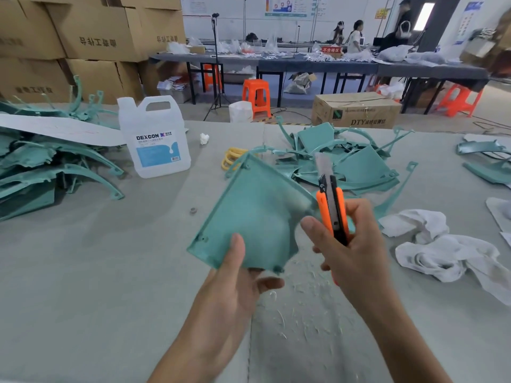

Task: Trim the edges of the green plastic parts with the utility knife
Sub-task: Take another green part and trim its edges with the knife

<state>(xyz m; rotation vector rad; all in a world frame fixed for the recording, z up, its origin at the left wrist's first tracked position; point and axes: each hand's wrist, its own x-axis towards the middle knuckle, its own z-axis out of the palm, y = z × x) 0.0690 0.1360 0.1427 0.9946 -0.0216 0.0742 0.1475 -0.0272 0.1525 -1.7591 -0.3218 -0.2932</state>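
My left hand [235, 283] holds a flat green plastic part [249, 211] above the table, thumb on its near face and fingers beneath its lower edge. My right hand [356, 244] grips an orange utility knife [330, 205] upright, its blade extended and blurred beside the part's right edge. A heap of green parts [345, 158] lies behind the knife. Another heap of green parts [41, 167] is at the far left. Pale plastic shavings [298, 313] are scattered on the grey table [96, 272] below my hands.
A white DEXCON jug [156, 136] stands left of centre. Crumpled white cloths [439, 247] lie at the right. Yellow rubber bands [231, 157] sit behind the held part. Cardboard boxes [91, 37] are stacked at the back left, and people work at distant tables [318, 64].
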